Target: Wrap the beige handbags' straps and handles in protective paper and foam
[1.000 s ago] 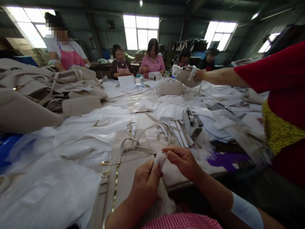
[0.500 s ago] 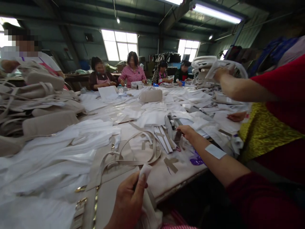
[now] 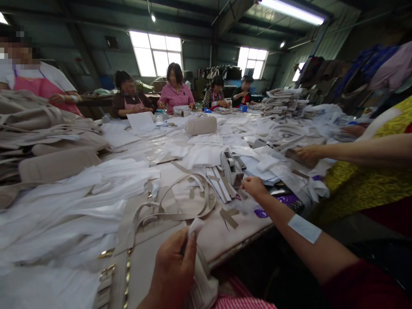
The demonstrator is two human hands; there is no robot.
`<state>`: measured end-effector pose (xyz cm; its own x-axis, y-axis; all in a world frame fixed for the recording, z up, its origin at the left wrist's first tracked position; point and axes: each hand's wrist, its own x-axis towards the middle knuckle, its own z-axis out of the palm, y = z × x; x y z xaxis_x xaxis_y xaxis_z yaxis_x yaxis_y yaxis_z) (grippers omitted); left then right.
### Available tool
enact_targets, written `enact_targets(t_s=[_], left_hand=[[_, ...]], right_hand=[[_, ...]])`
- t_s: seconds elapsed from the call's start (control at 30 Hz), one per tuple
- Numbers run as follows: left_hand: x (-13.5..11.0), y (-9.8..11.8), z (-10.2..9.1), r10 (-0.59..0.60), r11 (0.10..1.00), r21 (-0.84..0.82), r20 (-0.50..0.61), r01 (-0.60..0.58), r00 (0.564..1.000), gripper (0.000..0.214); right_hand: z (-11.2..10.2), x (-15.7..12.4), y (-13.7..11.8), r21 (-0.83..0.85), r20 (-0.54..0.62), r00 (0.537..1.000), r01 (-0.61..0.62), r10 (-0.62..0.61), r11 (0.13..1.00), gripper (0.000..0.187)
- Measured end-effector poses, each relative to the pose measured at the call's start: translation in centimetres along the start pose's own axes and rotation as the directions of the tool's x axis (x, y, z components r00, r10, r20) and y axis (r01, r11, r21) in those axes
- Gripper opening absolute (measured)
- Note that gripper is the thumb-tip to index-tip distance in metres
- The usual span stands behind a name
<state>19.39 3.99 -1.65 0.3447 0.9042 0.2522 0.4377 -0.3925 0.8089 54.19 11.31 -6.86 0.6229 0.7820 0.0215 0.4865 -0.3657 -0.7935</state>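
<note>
The left hand (image 3: 175, 266) grasps a roll of white wrapping (image 3: 196, 226), its tip poking up past the thumb, just beside the beige handbag (image 3: 152, 253) lying on the tabletop (image 3: 222, 236). Farther forward and to the right, the right hand (image 3: 254, 187) curls its fingers at the near end of the tape dispenser (image 3: 232, 169); whether they pinch tape, I cannot tell.

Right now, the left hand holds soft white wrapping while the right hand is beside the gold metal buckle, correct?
Wrong about the right hand: the head view shows it beside the grey, boxy tape dispenser. The left hand does hold the wrapping.
</note>
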Motion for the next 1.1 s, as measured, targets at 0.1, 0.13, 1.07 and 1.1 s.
enact_targets(t_s=[0.1, 0.13, 1.07, 1.1], left_hand=[[-0.3, -0.3, 0.1, 0.085, 0.994, 0.074, -0.043, -0.082, 0.995, 0.021], [-0.4, -0.4, 0.2, 0.110, 0.990, 0.100, -0.051, -0.104, 0.993, 0.021], [-1.7, -0.5, 1.3, 0.400, 0.636, 0.698, 0.065, -0.328, 0.914, 0.046], [-1.6, -0.5, 1.3, 0.394, 0.642, 0.691, 0.073, -0.332, 0.916, 0.043]], right_hand=[[-1.2, -0.2, -0.4, -0.090, 0.032, 0.999, -0.017, 0.020, 0.996, 0.027], [-1.5, -0.9, -0.8, -0.098, 0.046, 0.999, -0.010, 0.014, 0.995, 0.029], [3.3, -19.5, -10.8, 0.254, 0.421, 0.893, 0.055, -0.161, 0.966, 0.035], [3.1, -19.6, -10.9, 0.254, 0.422, 0.891, 0.061, -0.168, 0.965, 0.035]])
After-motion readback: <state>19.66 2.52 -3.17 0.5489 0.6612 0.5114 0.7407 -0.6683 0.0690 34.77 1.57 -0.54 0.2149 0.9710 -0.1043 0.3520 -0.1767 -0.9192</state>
